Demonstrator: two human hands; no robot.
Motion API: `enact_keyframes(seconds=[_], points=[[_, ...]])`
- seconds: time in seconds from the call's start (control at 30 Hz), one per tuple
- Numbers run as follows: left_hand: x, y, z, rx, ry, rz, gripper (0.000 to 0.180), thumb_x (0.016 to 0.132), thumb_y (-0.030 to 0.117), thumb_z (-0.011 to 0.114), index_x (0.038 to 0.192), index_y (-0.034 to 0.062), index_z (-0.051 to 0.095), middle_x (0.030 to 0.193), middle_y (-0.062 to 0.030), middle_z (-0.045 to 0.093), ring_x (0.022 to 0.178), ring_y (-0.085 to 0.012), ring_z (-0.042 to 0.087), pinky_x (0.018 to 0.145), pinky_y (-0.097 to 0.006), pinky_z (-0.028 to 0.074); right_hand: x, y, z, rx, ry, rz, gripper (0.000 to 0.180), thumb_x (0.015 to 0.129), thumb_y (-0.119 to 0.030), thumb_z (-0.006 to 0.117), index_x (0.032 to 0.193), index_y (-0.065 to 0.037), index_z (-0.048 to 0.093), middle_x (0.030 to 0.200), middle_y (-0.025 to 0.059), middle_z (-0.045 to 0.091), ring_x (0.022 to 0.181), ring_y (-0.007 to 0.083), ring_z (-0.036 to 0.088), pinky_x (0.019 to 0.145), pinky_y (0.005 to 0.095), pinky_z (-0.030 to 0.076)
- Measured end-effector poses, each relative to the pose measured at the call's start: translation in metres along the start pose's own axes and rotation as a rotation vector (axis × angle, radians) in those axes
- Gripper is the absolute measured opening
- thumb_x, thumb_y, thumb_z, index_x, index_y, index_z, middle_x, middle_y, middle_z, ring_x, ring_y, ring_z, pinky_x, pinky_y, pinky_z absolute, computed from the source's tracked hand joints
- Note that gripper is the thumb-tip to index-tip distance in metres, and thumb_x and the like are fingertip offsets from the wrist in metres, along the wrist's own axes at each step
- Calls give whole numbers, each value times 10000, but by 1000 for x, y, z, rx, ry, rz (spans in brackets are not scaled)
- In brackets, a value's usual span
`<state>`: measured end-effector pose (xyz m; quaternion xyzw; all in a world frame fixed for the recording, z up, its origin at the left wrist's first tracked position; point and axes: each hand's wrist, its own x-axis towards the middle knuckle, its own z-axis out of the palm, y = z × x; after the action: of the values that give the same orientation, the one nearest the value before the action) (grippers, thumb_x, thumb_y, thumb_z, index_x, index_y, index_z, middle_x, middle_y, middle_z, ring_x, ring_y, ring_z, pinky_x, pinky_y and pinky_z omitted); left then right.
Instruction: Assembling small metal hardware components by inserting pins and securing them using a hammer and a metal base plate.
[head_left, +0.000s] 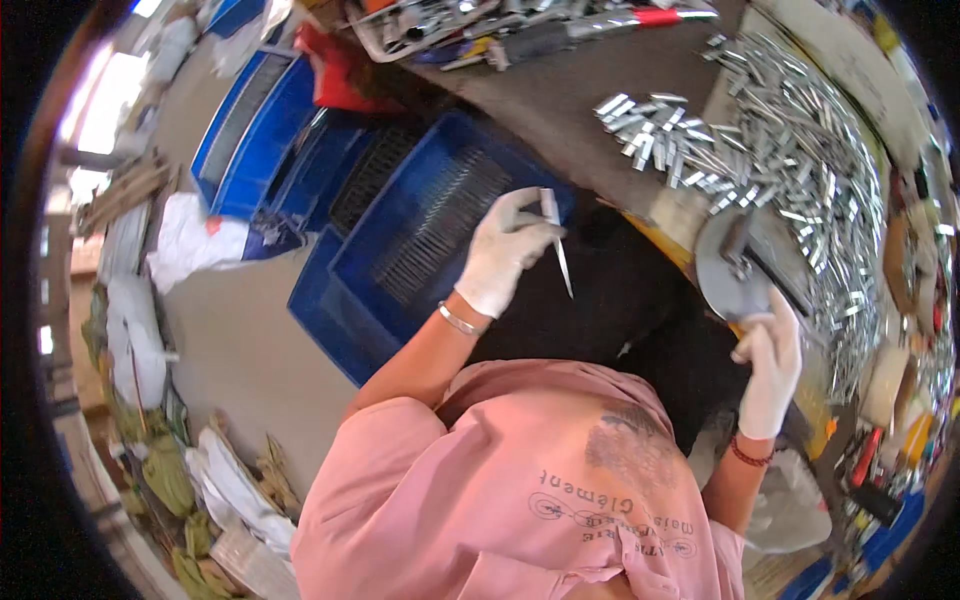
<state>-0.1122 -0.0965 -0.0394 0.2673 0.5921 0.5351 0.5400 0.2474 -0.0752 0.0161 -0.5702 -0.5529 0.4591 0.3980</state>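
Note:
My left hand (508, 250), in a white glove, pinches a slim metal piece (559, 243) that is broad at its top and tapers to a point hanging downward. Below it is dark cloth over my lap. To the left a blue plastic bin (345, 270) holds rows of slender metal pieces (440, 225). My right hand (772, 360), also gloved, is at the near rim of a round grey disc (720, 275) on the bench. Its index finger reaches up to the disc, beside a dark bar (775, 280), and its thumb stands apart. Nothing shows in this hand.
A large heap of short shiny metal pieces (800, 150) spreads over the bench (620, 75) at the right. At the far side lie a metal tray (400, 40) of parts and a red-banded tool (600, 30). More blue bins (250, 130) and white sacks (195, 240) stand left.

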Motion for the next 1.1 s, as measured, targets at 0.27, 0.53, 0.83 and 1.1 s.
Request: enact_keyframes(seconds=[0.27,0.53,0.83,1.1], points=[[64,-210,-255,86,651,-164,606,811,59,816,1378,-59,640,1187,-173,741,996,-291,719,864,-392,577,18,0,0,51,39,66,456,1055,-85,521,1487,52,571,949,55,638,620,51,490,538,208,421],[157,-256,-293,617,635,-111,512,796,148,861,1265,-13,732,1197,-200,777,1112,-317,739,972,-411,568,11,5,-6,18,127,73,441,1052,-85,521,1469,42,592,938,55,636,625,57,499,534,211,422],[117,-160,-254,656,921,400,287,973,161,766,1165,-44,710,1144,-149,750,1030,-297,689,962,-412,543,15,0,-3,199,-15,136,355,1059,-4,538,1394,-6,654,980,52,713,692,58,608,604,220,517],[64,87,85,872,-125,1137,218,814,-25,789,1020,44,773,1020,-126,731,944,-304,707,862,-380,566,6,-3,-12,204,-17,233,302,1056,-56,586,1337,-31,695,969,33,732,725,54,622,658,221,535]])
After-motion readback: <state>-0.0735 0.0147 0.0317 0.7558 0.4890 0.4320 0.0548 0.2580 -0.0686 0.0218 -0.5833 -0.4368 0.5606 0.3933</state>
